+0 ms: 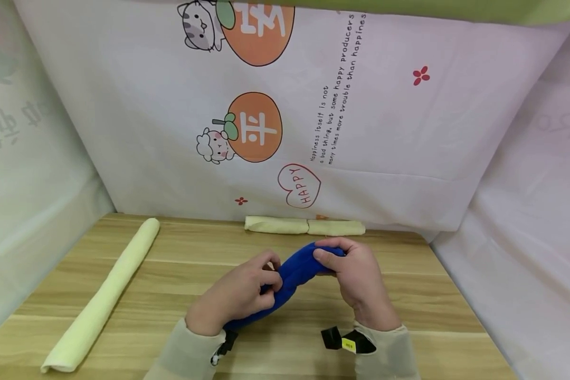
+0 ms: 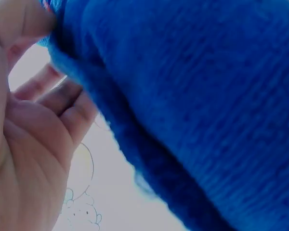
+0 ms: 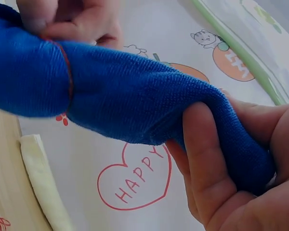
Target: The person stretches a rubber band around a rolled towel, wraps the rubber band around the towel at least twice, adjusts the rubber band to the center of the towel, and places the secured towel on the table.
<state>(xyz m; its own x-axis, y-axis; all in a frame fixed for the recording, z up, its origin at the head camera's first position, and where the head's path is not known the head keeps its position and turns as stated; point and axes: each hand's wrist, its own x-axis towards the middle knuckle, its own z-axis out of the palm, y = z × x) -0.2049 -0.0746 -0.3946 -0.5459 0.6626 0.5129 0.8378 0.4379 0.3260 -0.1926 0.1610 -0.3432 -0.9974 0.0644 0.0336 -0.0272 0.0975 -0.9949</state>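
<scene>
A rolled blue towel (image 1: pixel 300 268) is held slantwise above the wooden table. My right hand (image 1: pixel 361 279) grips its far right end, thumb on one side and fingers on the other, and the roll bends there. A thin reddish rubber band (image 3: pixel 70 84) circles the roll, seen in the right wrist view. At the band's upper edge, the curled fingers of my left hand (image 1: pixel 239 290) pinch it against the cloth. Blue cloth (image 2: pixel 197 96) fills much of the left wrist view, with a loose edge showing. The roll's near left end is partly hidden behind the left hand.
A long pale yellow rolled towel (image 1: pixel 106 295) lies along the table's left side. Another yellow roll (image 1: pixel 275 225), narrowed at its middle, lies at the back edge. Printed white cloth walls (image 1: pixel 385 132) enclose the table (image 1: pixel 195 248) at the back and sides.
</scene>
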